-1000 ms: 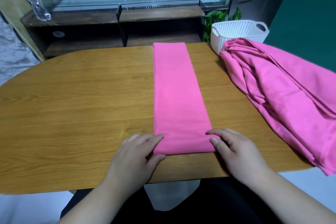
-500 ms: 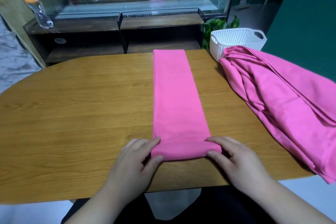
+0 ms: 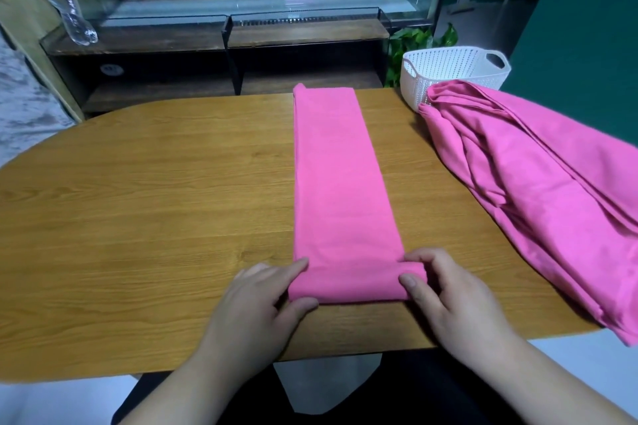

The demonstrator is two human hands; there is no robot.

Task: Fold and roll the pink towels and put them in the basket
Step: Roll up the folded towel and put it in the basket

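Folded into a long pink strip, towel [image 3: 340, 183] laid down the middle of a wooden desk [image 3: 138, 200], near end turned into a small roll. Left grip [image 3: 262, 300] and right grip [image 3: 448, 293] pinching that roll at either end, fingers over the top, thumbs on the near side. At right, loose pink pile [image 3: 535, 190] beside a white basket [image 3: 448, 69].

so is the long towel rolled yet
Barely: the towel lies flat, only its near end rolled, gripped by left hand and right hand.
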